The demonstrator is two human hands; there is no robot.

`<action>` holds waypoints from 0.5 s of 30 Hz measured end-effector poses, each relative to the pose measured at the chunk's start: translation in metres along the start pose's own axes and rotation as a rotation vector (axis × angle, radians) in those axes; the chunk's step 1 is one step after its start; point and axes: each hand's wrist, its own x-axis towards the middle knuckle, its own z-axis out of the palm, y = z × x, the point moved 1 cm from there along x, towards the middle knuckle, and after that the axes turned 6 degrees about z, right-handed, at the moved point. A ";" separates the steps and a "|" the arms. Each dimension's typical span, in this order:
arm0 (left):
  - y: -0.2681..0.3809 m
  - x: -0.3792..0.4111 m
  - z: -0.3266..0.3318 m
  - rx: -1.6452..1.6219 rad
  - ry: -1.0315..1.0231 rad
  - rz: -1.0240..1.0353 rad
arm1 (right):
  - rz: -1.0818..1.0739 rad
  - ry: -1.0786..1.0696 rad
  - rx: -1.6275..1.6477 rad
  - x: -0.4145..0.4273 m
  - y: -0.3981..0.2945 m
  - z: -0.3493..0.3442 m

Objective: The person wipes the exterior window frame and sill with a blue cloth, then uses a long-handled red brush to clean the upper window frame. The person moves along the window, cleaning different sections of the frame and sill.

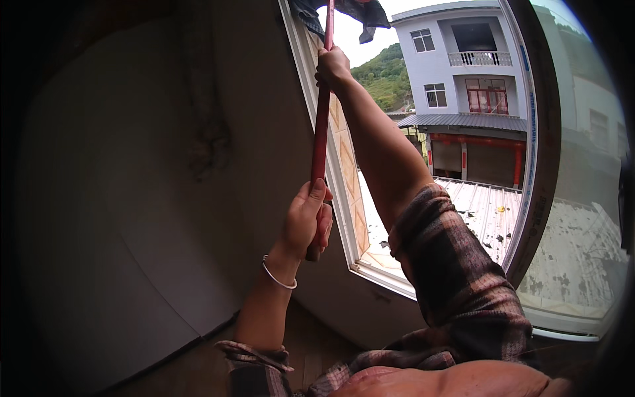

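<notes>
A long red pole (322, 119) slants up beside the window opening. Near its lower end my left hand (306, 216) wraps around it, a light bangle on the wrist. Higher up, my right hand (333, 65) grips the same pole, with that arm stretched across the opening. The pole's upper end runs out of the picture at the top. Dark garments (364, 15) hang around the upper part of the pole, partly cut off by the frame; whether the pole touches them I cannot tell.
A white window frame (342, 223) borders the opening, with a glass pane (575, 198) at the right. Outside lie a corrugated metal roof (486, 208) with scattered debris and a multi-storey building (436, 64). A pale wall (124, 198) stands to my left above a brown floor (307, 342).
</notes>
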 end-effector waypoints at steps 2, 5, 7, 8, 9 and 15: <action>-0.004 -0.006 -0.001 -0.041 -0.015 -0.027 | 0.006 0.056 -0.072 -0.010 0.007 -0.002; 0.001 -0.016 0.004 -0.149 -0.065 -0.094 | 0.067 0.134 -0.174 -0.010 0.014 -0.019; 0.012 -0.014 0.017 -0.259 -0.109 -0.159 | 0.128 0.156 -0.185 0.003 0.031 -0.047; 0.017 -0.015 0.025 -0.174 -0.095 -0.180 | 0.104 0.142 -0.115 -0.002 0.040 -0.057; 0.012 -0.015 0.034 -0.115 -0.092 -0.192 | 0.092 0.129 -0.113 0.005 0.052 -0.073; -0.048 -0.037 0.065 0.060 -0.057 -0.158 | -0.002 0.028 0.104 -0.021 0.092 -0.120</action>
